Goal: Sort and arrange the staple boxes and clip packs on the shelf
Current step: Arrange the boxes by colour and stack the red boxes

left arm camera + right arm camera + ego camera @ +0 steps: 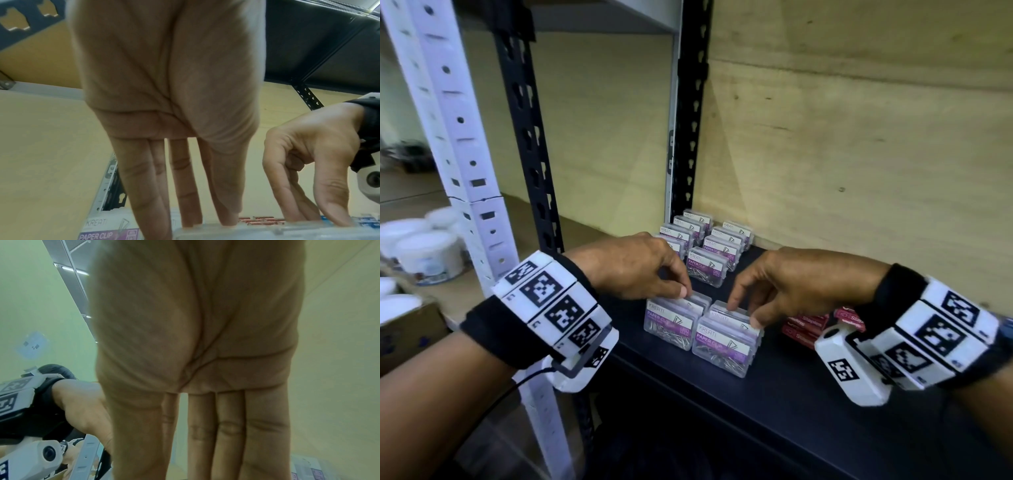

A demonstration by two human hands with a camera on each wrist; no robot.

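Note:
On the black shelf (791, 394) two groups of clear paper clip packs with purple labels stand side by side near the front. My left hand (685, 291) pinches the top of the left group (669, 325) between thumb and fingers. My right hand (743, 313) grips the right group (724, 344) the same way. More clip packs (705, 240) stand in two rows at the back left corner. Red staple boxes (804, 325) lie behind my right hand, partly hidden. In the left wrist view my left-hand fingers (185, 194) point down onto a pack (109, 232). In the right wrist view my right-hand fingers (230, 434) hang straight down.
A black slotted upright (527, 137) and a white upright (458, 137) stand left of the shelf. White tubs (424, 253) sit on the neighbouring shelf at far left. A plywood wall (859, 154) closes the back. Bare shelf lies in front of the packs.

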